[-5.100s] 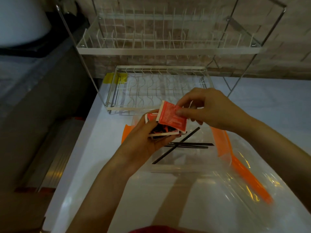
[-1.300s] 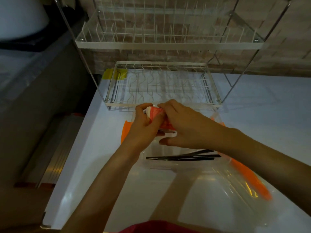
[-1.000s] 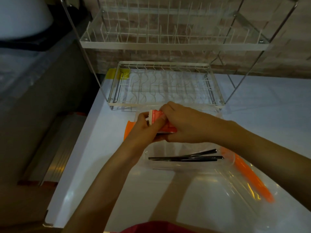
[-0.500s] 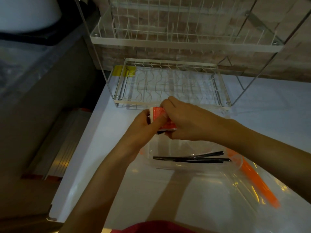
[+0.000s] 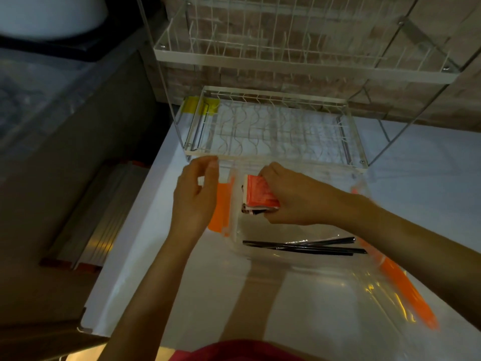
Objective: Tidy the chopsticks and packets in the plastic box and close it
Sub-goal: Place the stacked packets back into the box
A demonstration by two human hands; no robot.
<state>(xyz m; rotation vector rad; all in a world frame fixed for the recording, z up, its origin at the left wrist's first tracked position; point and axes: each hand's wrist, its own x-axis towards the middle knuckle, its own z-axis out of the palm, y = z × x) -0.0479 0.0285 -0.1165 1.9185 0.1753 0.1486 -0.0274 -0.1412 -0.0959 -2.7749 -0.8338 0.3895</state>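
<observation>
A clear plastic box (image 5: 235,231) with orange side clips (image 5: 220,208) stands on the white counter. My right hand (image 5: 291,198) grips a stack of red and dark packets (image 5: 257,195) at the box's far left corner, inside the box. Several black chopsticks (image 5: 304,247) lie side by side along the box's near wall. My left hand (image 5: 195,198) hovers just outside the box's left wall, fingers apart and holding nothing. The clear lid (image 5: 346,308) with an orange clip (image 5: 406,290) lies open toward me at the right.
A two-tier white wire dish rack (image 5: 273,131) stands right behind the box against the brick wall, its upper shelf (image 5: 299,66) overhanging. The counter's left edge (image 5: 125,256) drops off beside a dark cabinet. A yellow item (image 5: 200,106) sits by the rack's left corner.
My left hand has let go of the packets and moved left, outside the box. My right hand now holds the stack alone, lower in the box. The chopsticks now lie aligned rather than crossed.
</observation>
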